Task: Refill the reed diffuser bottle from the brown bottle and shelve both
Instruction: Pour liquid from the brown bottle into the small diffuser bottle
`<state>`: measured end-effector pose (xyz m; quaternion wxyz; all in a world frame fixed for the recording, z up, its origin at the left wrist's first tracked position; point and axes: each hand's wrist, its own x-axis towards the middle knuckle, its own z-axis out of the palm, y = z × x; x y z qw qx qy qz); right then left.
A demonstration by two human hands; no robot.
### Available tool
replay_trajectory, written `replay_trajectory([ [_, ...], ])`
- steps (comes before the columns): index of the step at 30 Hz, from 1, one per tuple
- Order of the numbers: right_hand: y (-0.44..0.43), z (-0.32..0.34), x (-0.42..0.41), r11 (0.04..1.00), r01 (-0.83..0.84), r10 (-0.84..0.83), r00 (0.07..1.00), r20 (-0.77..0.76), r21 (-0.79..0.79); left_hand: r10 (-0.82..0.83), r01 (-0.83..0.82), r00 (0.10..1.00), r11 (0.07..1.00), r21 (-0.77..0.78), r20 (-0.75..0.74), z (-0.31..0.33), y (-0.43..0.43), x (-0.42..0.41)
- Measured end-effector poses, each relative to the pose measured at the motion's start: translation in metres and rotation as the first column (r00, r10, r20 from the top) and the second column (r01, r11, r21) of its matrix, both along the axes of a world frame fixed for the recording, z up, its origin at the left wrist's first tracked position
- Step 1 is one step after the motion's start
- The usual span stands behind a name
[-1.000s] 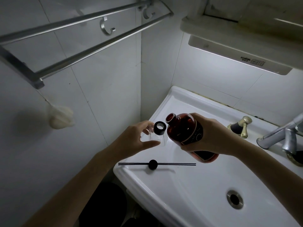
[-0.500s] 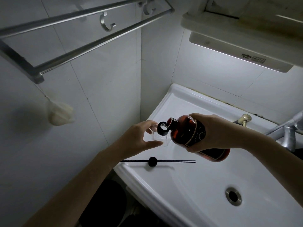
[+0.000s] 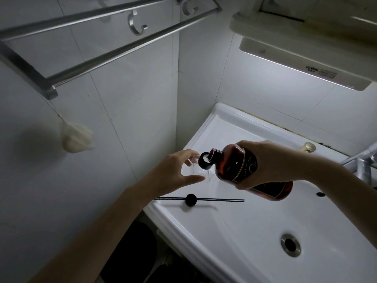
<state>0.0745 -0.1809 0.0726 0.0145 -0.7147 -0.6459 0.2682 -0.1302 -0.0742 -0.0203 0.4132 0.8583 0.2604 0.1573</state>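
Note:
A small clear glass diffuser bottle (image 3: 199,173) with a black collar stands on the back left corner of the white sink (image 3: 234,227). My left hand (image 3: 175,170) wraps its fingers around the glass. My right hand (image 3: 271,164) grips the brown bottle (image 3: 240,168), uncapped and tilted steeply to the left. The brown bottle's mouth rests against the black collar of the diffuser bottle. Thin black reeds with a black ball stopper (image 3: 191,199) lie flat on the sink's left rim, in front of both bottles.
A metal towel rack (image 3: 98,58) with hooks juts from the left wall; a pale sponge (image 3: 76,139) hangs below it. A shelf unit (image 3: 306,48) hangs above the sink. A gold-topped bottle (image 3: 308,147) and a chrome tap (image 3: 363,160) stand at the sink's back right. The drain (image 3: 290,244) lies in the basin.
My right hand has tipped the brown bottle further down, and its mouth has come against the diffuser's black collar. My left hand has kept its hold on the glass.

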Motion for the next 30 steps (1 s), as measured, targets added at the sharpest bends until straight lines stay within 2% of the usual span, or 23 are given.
replay_trajectory([
  [30, 0.006, 0.007, 0.011, 0.995, -0.027, 0.033, 0.998, 0.060, -0.096, -0.006, 0.006, 1.000, 1.000, -0.025, -0.012, 0.001, -0.005, 0.010],
])
